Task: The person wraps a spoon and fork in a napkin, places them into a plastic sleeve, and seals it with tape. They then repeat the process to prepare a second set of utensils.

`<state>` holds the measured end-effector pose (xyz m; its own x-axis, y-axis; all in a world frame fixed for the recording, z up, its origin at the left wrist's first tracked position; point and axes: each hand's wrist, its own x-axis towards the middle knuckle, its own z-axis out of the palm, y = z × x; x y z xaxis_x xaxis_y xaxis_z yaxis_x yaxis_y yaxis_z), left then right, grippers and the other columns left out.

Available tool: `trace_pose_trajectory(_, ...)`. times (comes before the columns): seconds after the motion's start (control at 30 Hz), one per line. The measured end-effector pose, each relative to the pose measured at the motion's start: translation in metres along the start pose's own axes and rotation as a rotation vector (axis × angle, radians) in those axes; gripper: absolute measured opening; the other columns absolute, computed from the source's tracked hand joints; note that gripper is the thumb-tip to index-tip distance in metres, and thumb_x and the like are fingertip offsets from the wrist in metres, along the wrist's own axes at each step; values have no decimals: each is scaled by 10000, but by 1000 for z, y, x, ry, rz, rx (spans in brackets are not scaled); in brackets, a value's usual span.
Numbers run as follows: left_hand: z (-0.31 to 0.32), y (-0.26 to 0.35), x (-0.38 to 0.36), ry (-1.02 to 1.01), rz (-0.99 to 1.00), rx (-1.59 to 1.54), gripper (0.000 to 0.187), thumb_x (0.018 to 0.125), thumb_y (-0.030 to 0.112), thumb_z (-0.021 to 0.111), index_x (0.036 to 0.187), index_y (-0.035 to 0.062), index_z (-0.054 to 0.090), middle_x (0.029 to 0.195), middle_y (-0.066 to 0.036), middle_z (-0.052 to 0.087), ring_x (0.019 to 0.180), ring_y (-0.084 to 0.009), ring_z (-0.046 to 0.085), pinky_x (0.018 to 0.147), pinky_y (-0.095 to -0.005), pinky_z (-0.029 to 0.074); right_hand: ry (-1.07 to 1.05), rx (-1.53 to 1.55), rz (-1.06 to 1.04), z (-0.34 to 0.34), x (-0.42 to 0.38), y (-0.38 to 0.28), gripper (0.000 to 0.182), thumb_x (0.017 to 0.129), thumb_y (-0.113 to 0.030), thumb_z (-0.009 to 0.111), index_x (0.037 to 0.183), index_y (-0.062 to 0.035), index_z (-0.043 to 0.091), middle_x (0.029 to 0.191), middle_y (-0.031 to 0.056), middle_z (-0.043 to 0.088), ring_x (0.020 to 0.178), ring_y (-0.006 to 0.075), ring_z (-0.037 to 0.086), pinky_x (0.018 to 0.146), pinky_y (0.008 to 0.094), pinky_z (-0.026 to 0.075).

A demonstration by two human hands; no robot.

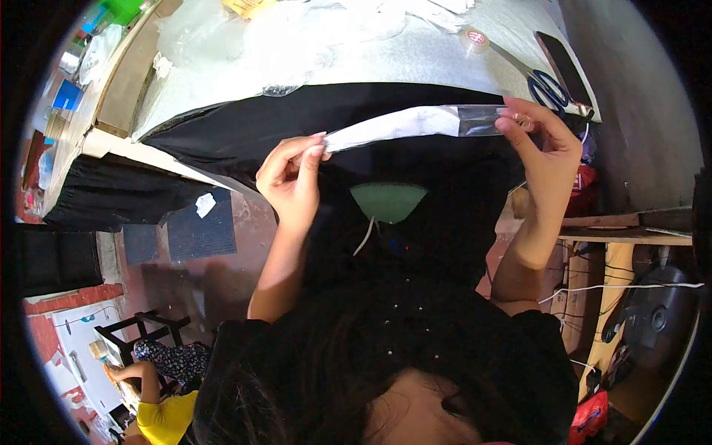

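Observation:
A long narrow clear plastic sleeve (pixel 480 121) with a folded white strip (pixel 404 126) inside is stretched between my two hands, above the black cloth at the table's near edge. My left hand (pixel 295 167) pinches its left end between thumb and fingers. At the other end my right hand (pixel 545 137) grips the clear plastic with thumb and fingertips. The sleeve slopes slightly upward to the right. What the white strip is made of I cannot make out.
On the pale tabletop (pixel 356 59) lie clear plastic bags (pixel 204 37), a tape roll (pixel 475 41), scissors (pixel 545 85) and a dark phone (pixel 567 70). A wall stands close on the right. At the lower left a person in a yellow shirt (pixel 167 419) is nearby.

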<state>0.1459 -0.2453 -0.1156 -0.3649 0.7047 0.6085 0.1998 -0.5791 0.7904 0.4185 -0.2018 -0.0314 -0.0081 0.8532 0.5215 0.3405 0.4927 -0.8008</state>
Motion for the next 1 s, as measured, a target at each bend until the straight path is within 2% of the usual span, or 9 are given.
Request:
trace_pose_trajectory(0.17,-1,-2,0,10,-11,-37,74,827,-7,633,894,-24,658,847,-116,656,685,-108,621,604,-186,485,-64,-144,-25,-2,0,-6,245,676,-55,753,917,-59,706,813,24,675,739,79,507,666,223,373)
trace_pose_trajectory(0.47,-2,0,1,2,-43,-9,91,856,32,609,911,-36,633,835,-109,647,672,-123,613,624,-212,490,-84,-194,-124,-4,2,-5,133,698,-61,731,828,-46,709,788,47,667,738,134,529,667,248,386)
trace_pose_trajectory(0.83,-2,3,5,-26,-108,-112,113,853,29,617,937,-41,647,865,-107,663,701,-102,621,647,-200,500,-84,-200,-95,-5,4,-5,70,725,-69,714,780,-38,684,765,36,652,747,131,525,664,241,378)
trace_pose_trajectory(0.93,-4,2,7,-60,-120,-96,98,848,25,620,920,-28,661,876,-112,663,732,-108,627,647,-193,495,-78,-213,-62,-7,4,-2,77,729,-73,711,786,-35,675,772,29,631,743,132,520,666,239,374)
trace_pose_trajectory(1.0,-4,6,15,-170,-148,-39,78,826,10,635,888,-15,675,897,-117,664,791,-128,630,687,-213,493,-74,-235,-69,-9,4,-2,83,731,-75,710,789,-32,669,787,28,612,743,133,518,670,241,376)
